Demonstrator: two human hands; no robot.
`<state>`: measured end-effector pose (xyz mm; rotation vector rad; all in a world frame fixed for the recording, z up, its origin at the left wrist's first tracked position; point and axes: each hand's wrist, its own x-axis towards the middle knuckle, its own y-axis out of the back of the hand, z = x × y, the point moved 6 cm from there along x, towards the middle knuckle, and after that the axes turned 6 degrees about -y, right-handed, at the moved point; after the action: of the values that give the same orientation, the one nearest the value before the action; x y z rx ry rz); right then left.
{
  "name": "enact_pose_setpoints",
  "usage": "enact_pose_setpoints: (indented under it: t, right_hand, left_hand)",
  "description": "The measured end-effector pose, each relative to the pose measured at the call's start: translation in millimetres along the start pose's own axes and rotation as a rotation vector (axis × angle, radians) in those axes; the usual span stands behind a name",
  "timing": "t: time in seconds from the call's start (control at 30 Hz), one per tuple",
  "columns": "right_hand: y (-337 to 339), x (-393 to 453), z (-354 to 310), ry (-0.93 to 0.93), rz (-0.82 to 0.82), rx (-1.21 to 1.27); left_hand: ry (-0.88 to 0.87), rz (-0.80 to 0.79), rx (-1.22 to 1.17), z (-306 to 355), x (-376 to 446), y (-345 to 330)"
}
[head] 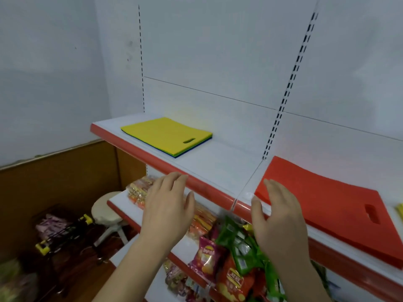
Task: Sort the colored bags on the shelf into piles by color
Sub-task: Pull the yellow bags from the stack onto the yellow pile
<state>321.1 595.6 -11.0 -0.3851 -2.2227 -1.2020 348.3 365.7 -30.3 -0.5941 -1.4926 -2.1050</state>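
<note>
Reaching up toward the shelf (pixel 218 168), both hands hold nothing. The left hand (pixel 168 205) has its fingers straight and loose, just in front of the shelf's red edge (pixel 209 188). The right hand (pixel 277 216) is the same, fingers spread, with its fingertips near the corner of the red bag (pixel 316 201).

The red bag lies flat on the right part of the shelf, past a clear divider (pixel 248 184). It has a cut-out handle hole (pixel 370 212) near its front end. A bit of something yellow (pixel 400 211) peeks in at the far right edge.

Farther left sits a mixed stack (pixel 168 136) with a yellow bag on top and green and blue layers showing under it. That stack still needs to be split by color.

The bags look thin, light and a little floppy, like felt. They should not slip or break. I think the best way is to pinch one by a corner or by the handle hole and peel it off the stack, so only one comes up.

Below are snack packets (pixel 229 258), and a stool (pixel 106 210) stands on the floor.
</note>
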Motion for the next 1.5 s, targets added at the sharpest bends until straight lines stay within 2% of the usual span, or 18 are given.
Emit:
enact_pose_setpoints:
  t: [0.23, 0.4, 0.63, 0.73, 0.87, 1.07, 1.27, 1.4, 1.5]
  right_hand:
    - [-91, 53, -44, -0.020, 0.016, 0.068]
    - [-153, 99, -73, -0.129, -0.061, 0.111]
    - [-218, 150, -102, -0.164, -0.170, -0.004]
    - [-238, 164, -113, -0.171, -0.148, -0.048]
    - [-252, 177, -123, -0.260, -0.096, -0.121]
    - [-265, 185, -148, -0.420, -0.053, -0.233]
    - [-275, 172, -152, -0.609, -0.079, -0.364]
    - [-279, 161, -148, -0.726, -0.089, -0.389]
    - [-280, 157, -145, -0.777, -0.114, -0.368]
  left_hand:
    - [0.016, 0.021, 0.077, -91, 55, -15]
    - [-0.003, -0.013, 0.146, -155, 111, -29]
    - [-0.032, 0.001, 0.176, -229, 183, -53]
    - [-0.059, -0.004, 0.156, -260, 215, -67]
    - [-0.141, 0.024, 0.108, -292, 254, -86]
    - [-0.271, -0.098, 0.101, -318, 300, -111]
    - [-0.243, -0.332, 0.157, -347, 312, -139]
    - [-0.304, -0.331, 0.176, -344, 311, -143]
    - [-0.242, -0.333, 0.210, -347, 313, -145]
